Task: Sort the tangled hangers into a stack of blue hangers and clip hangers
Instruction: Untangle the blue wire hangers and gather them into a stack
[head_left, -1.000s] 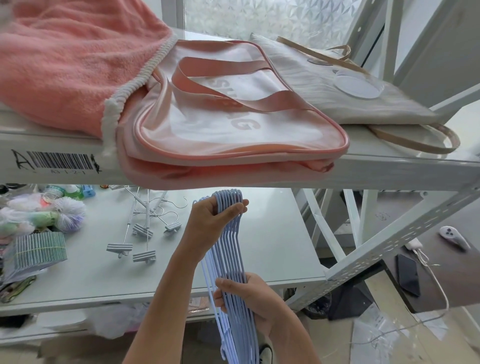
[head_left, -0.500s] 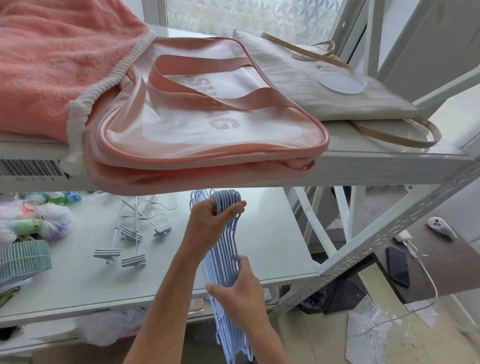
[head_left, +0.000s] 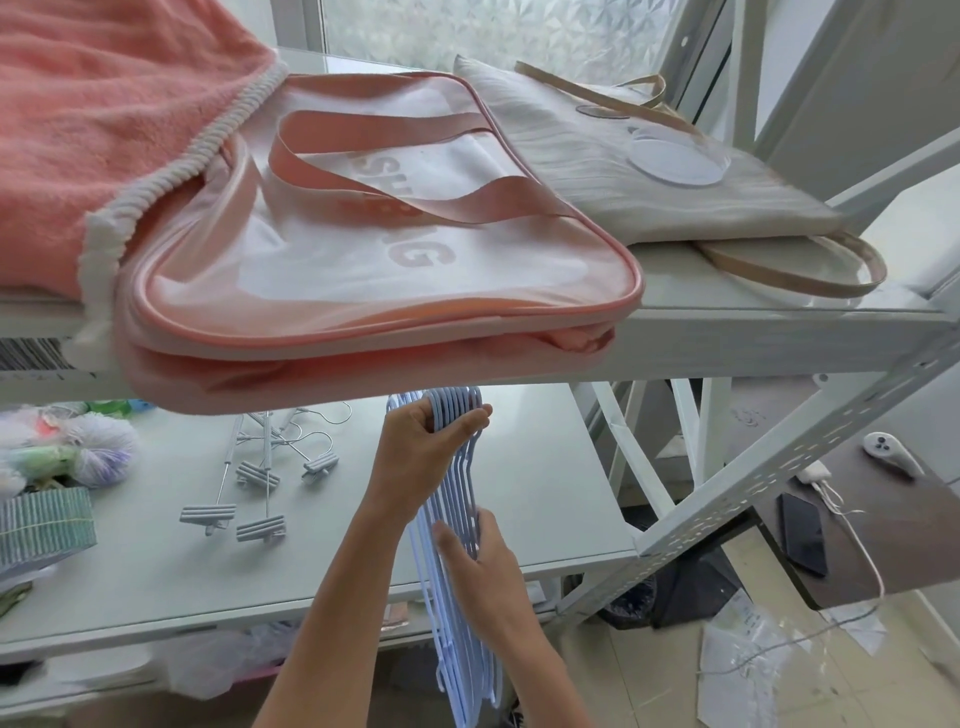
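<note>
Looking down on a white metal rack: upper shelf (head_left: 753, 332) with one pink towel (head_left: 104, 130), one pink bag (head_left: 363, 270), one beige bag (head_left: 623, 171); lower shelf (head_left: 545, 493) with about five clip hangers (head_left: 260, 488) (tangled, count unsure). Blue hangers (head_left: 457, 493), roughly eight, bunched upright at the shelf's front edge, gripped at the hooks by left hand (head_left: 421, 457), steadied lower by right hand (head_left: 483, 561), fingers curled round.

Setting appears to be a stockroom or storage area: white slotted-steel shelving (head_left: 779, 467) with a barcode label (head_left: 31, 353) on the shelf edge, folded tote bags (head_left: 389, 249) and towels (head_left: 104, 104) above, bundled goods (head_left: 47, 525) below, loose packaging (head_left: 753, 654) on the floor.
</note>
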